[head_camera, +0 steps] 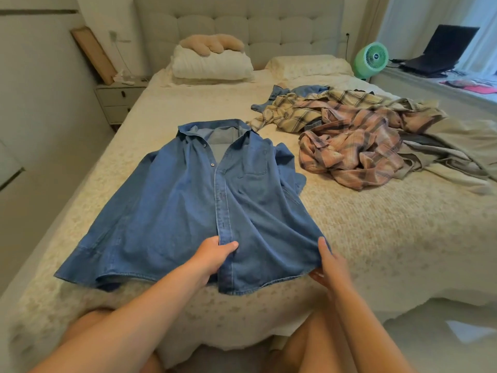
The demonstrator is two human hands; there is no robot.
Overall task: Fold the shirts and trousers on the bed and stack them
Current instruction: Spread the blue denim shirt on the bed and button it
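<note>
Denim shirt [204,200] spread front-up on bed [376,238], collar toward headboard, hem at near edge. Left hand [215,258] on button placket near hem, thumb over the cloth, fingers curled round the edge. Right hand [329,265] at right hem corner, pinching the fabric between thumb and fingers. Left sleeve lying out flat toward left edge; right sleeve bunched beside the chest pocket. Heap of unfolded clothes to the right, well apart: pink plaid shirt [355,152], yellow plaid shirt [304,111] behind it, beige trousers [457,146] at far right. Pillows [212,64] by headboard; green fan [371,59] and laptop [443,49] beyond the bed.
</note>
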